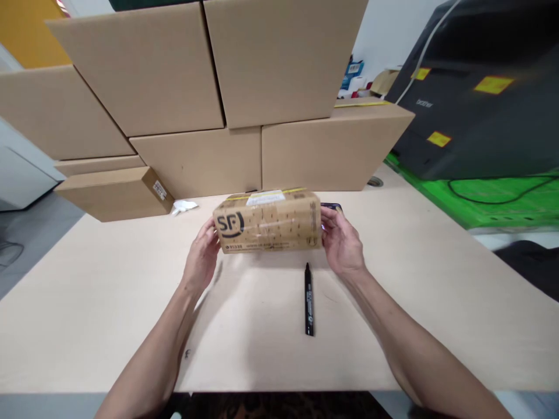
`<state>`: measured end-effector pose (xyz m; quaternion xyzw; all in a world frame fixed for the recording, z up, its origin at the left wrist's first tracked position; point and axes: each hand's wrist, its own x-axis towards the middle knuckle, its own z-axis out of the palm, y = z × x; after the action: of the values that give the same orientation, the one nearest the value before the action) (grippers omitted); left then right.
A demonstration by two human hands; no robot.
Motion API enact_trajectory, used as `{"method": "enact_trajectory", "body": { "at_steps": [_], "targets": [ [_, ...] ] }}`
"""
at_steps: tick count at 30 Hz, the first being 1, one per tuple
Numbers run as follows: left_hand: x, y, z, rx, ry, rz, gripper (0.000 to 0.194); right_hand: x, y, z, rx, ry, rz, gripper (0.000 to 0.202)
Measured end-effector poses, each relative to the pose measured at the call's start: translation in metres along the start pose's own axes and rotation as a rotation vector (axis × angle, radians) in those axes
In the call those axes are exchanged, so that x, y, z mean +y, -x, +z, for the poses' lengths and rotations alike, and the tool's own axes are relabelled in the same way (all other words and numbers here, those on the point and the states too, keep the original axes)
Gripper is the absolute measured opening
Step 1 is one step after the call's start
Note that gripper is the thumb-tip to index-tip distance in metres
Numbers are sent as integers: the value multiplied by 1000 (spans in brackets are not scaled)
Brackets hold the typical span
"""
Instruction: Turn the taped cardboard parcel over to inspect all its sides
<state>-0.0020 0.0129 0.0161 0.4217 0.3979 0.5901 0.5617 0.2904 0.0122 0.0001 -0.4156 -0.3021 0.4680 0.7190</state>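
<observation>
My left hand [202, 256] and right hand [343, 243] hold carton [273, 226] between them at its ends, long axis running palm to palm, neither nearer. Marker [308, 299] lies on my side of grip, nearer right hand.

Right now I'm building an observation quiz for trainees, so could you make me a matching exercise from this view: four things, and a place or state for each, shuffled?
Things
1. SF carton
2. Marker
3. White scrap
4. Large dark object marked "brother"

Places and states
A. Beside the labelled end of a low cardboard box
B. Held between the left hand and right hand
C. Bearing yellow patches
D. Black, lying on the table between the forearms

Pairs: 1-B, 2-D, 3-A, 4-C
</observation>
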Motion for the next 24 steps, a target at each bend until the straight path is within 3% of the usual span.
{"method": "enact_trajectory", "body": {
  "at_steps": [5, 8, 13, 16, 24],
  "targets": [
    [-3, 2, 3, 89, -123, -105, 68, 8, 2, 2, 61, 115, 74, 55],
    [-4, 3, 3, 63, -119, -81, 64, 4, 5, 2, 2, 80, 16, 49],
    [-3, 4, 2, -15, -53, 79, 50, -11, 4, 0, -72, -52, -146, 34],
    [-3, 5, 2, 20, -78, 66, 46, -12, 2, 0, -51, -28, -133, 35],
    [-1, 4, 8, -48, -141, 29, 65, -1, 4, 5, -16, -41, -58, 38]
  ]
}}
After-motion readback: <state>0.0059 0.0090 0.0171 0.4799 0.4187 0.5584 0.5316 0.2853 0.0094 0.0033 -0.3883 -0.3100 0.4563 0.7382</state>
